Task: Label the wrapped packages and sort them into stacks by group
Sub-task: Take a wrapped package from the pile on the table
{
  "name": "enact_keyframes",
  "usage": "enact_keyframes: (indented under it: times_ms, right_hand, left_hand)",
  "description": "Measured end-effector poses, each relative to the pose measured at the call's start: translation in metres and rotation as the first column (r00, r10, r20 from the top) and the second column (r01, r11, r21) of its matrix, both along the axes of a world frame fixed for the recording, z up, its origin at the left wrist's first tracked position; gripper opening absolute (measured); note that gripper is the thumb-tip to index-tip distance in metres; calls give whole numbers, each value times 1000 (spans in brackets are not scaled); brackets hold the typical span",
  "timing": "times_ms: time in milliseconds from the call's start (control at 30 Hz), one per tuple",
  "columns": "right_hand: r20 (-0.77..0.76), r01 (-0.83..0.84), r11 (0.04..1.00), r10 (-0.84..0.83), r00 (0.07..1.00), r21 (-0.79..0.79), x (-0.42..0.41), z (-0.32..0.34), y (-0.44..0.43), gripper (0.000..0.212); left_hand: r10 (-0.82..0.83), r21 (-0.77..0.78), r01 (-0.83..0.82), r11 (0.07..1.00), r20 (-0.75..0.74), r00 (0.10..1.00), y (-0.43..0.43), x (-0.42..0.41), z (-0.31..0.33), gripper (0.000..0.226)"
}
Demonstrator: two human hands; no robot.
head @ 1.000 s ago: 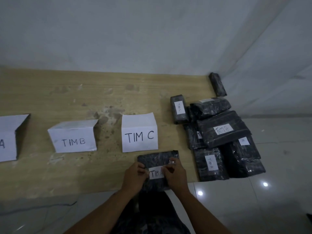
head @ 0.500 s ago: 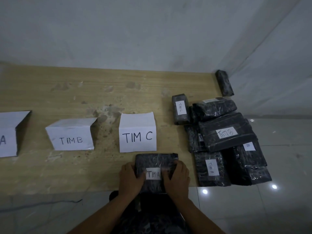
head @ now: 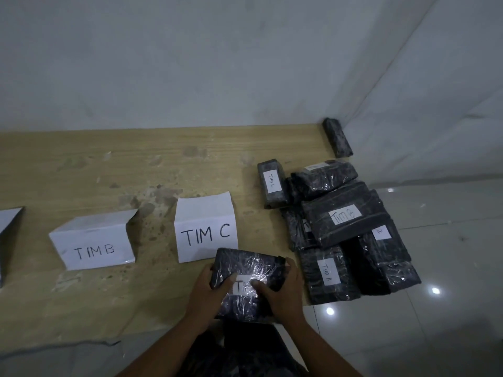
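A black plastic-wrapped package (head: 249, 270) with a white label reading TIM lies tilted at the near edge of the wooden board, just in front of the TIM C sign (head: 205, 227). My left hand (head: 208, 292) grips its left side and my right hand (head: 283, 291) grips its right side, both thumbs on top by the label. The label's last letter is hidden by my right thumb. The TIM B sign (head: 94, 242) stands further left. A pile of black labelled packages (head: 345, 219) sits at the right.
Part of a third folded paper sign (head: 8, 232) shows at the left edge. A single package (head: 272, 183) marked TIM C lies beside the pile, and an unlabelled one (head: 337, 137) rests by the wall corner. White walls and glossy tiled floor (head: 449, 308) surround the board.
Both hands went from pressing the label down to gripping the package's sides. The package is now raised and tilted, its far end near the TIM C sign.
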State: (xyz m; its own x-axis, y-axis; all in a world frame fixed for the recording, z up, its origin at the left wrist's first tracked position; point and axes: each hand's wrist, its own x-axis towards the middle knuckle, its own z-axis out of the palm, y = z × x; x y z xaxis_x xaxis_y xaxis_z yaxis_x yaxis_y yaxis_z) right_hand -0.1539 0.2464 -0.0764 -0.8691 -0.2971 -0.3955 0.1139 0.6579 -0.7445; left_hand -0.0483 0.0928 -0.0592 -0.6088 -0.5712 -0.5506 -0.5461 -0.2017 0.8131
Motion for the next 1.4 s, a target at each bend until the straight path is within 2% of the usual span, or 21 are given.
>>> enact_keyframes:
  times_ms: [67,167,267,333,400,467,533,567,633,733,800,867,933,1067,1200,1300,1400]
  right_hand:
    - [11,41,993,-40,999,-114,-6,4,3,97]
    - [62,60,983,-50,997,-171,-16,3,12,108]
    - [137,89,968,-57,989,-235,-17,5,19,101]
    - [99,123,973,-105,989,-194,-15,4,17,92]
    - [66,181,972,-172,983,-153,-15,8,17,78]
    - [75,221,963,-212,974,-152,-17,14,14,79]
    - [79,238,958,-228,971,-163,-22,14,18,92]
    - [75,227,959,-217,973,-168,-24,14,20,91]
    - [75,220,961,-210,975,-167,-30,12,25,79]
    - [64,220,957,-211,975,-188,-37,17,34,54]
    - [49,211,956,-206,977,-203,-41,21,41,29]
    - [47,209,950,-204,978,-231,-43,24,47,18]
    - [68,229,940,-219,973,-253,-42,25,51,16]
    - [56,264,923,-258,964,-279,-41,22,57,15]
    - [25,269,929,-272,962,-254,-38,20,58,16]
    - [6,279,938,-284,959,-205,-39,14,60,19]
    - [-36,267,953,-274,961,-147,-42,17,61,29]
  left_hand:
    - [-17,3,17,1000,-26,1000,-4,-5,3,24]
    - [-55,-1,56,998,-64,996,-6,-17,8,15]
    - [-100,-25,99,995,-79,992,-2,-31,14,13]
    - [-106,14,108,994,-75,991,-1,-37,17,26]
    - [-135,42,138,990,-60,989,-1,-44,16,50]
    - [-161,17,161,987,-41,986,-3,-49,15,58]
    - [-182,-22,181,983,-36,983,-5,-60,18,44]
    - [-195,-40,194,980,-41,980,-5,-65,21,34]
    - [-226,-85,223,971,-31,974,-8,-75,24,21]
    - [-271,-170,267,948,4,963,-13,-88,26,28]
    - [-305,-245,294,924,-10,952,-16,-98,29,18]
    - [-301,-291,284,914,-17,953,-15,-110,30,26]
    - [-258,-305,243,921,-8,966,-13,-123,32,38]
    - [-307,-382,278,881,-17,952,-8,-148,27,40]
    - [-307,-320,306,897,50,950,-2,-161,15,50]
    - [-305,-211,315,925,81,949,9,-160,16,35]
    - [-361,-135,374,917,115,926,15,-153,8,43]
